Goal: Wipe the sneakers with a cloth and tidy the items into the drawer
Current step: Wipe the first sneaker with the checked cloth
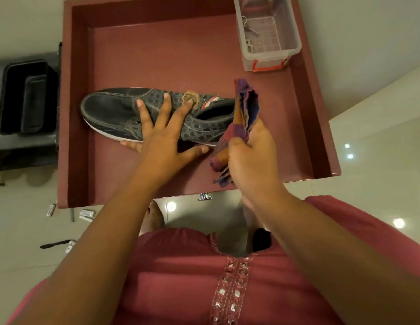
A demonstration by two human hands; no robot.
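A dark patterned sneaker (110, 111) lies on its side in the open maroon drawer (192, 50), toe pointing left. My left hand (162, 134) rests on the sneaker's middle with fingers spread straight and the thumb out to the right. My right hand (249, 148) grips a folded purple and orange cloth (246, 102) beside the sneaker's heel opening; the cloth stands up above my fingers and hangs below them.
A clear plastic box (267, 34) with a red latch sits at the drawer's back right corner. A black bin (26, 97) stands left of the drawer. Small white items (86, 214) and a dark stick (54, 243) lie on the tiled floor at front left.
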